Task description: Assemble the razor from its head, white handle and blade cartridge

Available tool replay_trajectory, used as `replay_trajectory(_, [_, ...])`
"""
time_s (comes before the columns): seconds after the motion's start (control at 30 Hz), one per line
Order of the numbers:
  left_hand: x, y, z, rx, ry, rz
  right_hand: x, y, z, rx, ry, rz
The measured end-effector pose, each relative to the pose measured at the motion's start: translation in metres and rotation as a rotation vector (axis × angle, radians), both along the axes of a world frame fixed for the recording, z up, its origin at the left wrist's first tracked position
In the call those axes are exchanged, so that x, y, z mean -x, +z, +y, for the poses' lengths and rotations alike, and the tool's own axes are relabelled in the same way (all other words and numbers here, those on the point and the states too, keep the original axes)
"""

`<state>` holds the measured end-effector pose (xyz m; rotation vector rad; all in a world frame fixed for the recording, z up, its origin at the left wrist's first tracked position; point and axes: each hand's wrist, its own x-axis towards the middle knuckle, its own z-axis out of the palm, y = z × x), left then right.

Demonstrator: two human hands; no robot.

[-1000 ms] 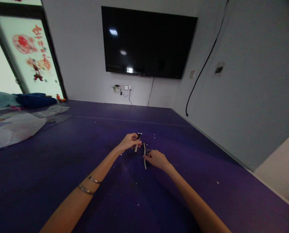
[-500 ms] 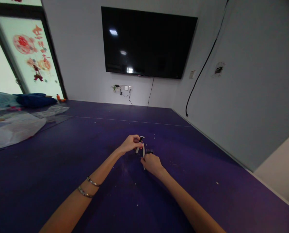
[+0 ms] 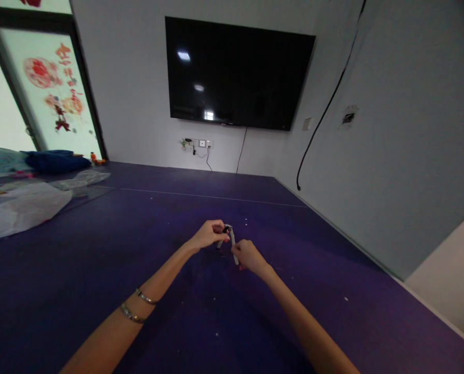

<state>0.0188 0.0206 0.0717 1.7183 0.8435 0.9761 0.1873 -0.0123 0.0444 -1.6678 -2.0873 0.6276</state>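
Observation:
Out in front of me, my left hand pinches the upper part of a small black-and-white legged thing. A pale leg of it points down under my left fingers. On the right side, a pale narrow strip slants down from its top, and my right hand is closed on the strip's lower part. Strip and top meet or nearly touch; whether they are joined I cannot tell. Both hands are just above or on the purple surface.
Small white bits are scattered around. Clear plastic sheeting and blue cloth lie at the far left. A television hangs on the back wall, and a black cable dangles at the right.
My right hand has moved slightly right and up. The strip's top has come to the top of the black-and-white thing. A small dark item behind my right hand is no longer visible.

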Motion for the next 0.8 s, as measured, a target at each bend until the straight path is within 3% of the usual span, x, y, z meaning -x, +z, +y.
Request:
replay_trajectory(0.23, [0.001, 0.006, -0.003, -0.015, 0.003, 0.003, -0.038, 0.052, 0.007, 0.18, -0.169, 0.522])
replay_trajectory(0.37, [-0.001, 0.008, -0.006, -0.003, -0.003, -0.007, -0.063, 0.07, 0.002, 0.14, -0.103, 0.643])
replay_trajectory(0.6, [0.0, 0.005, -0.004, -0.042, -0.01, -0.027, -0.098, 0.085, -0.005, 0.036, 0.094, 0.586])
replay_trajectory(0.8, [-0.003, 0.008, -0.007, -0.012, 0.042, -0.056, -0.097, 0.094, -0.011, -0.068, 0.184, 0.434])
